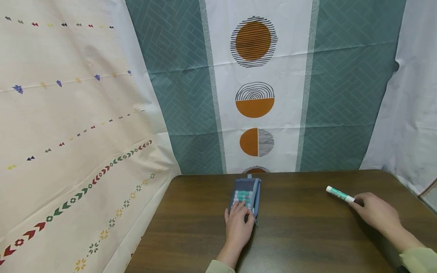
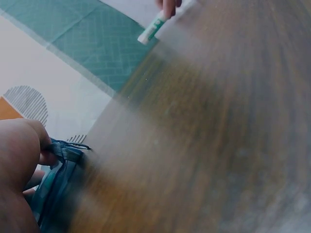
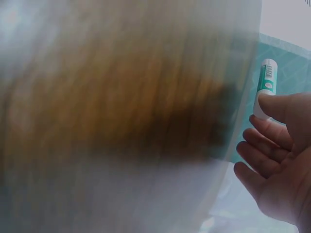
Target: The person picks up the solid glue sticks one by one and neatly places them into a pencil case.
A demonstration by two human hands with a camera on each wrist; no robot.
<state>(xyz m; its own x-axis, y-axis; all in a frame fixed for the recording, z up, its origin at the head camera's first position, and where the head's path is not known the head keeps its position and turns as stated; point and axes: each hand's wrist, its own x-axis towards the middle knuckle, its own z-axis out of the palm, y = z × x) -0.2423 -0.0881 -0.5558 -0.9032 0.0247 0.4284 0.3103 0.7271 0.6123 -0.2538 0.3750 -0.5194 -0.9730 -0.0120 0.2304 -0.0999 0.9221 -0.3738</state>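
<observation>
While the left hand (image 1: pixel 238 223) rests flat-fingered on the open pencil case (image 1: pixel 246 194), the right hand (image 1: pixel 375 212) pinches a green-and-white marker (image 1: pixel 340 194) well off to its side above the worktop (image 1: pixel 307 235); it probably needs carrying across to the case next.

Pencil case (image 1: pixel 246 193) on table (image 1: pixel 300 235) centre; marker (image 1: pixel 340 194) right.

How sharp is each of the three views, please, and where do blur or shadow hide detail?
Head view: sharp and evenly lit; the marker in the right hand and the pencil case under the left hand read clearly. Left wrist view: the table is smeared by motion blur. Right wrist view: the table is blurred too, with a dark shadow patch; only the marker and fingers are readable.
</observation>
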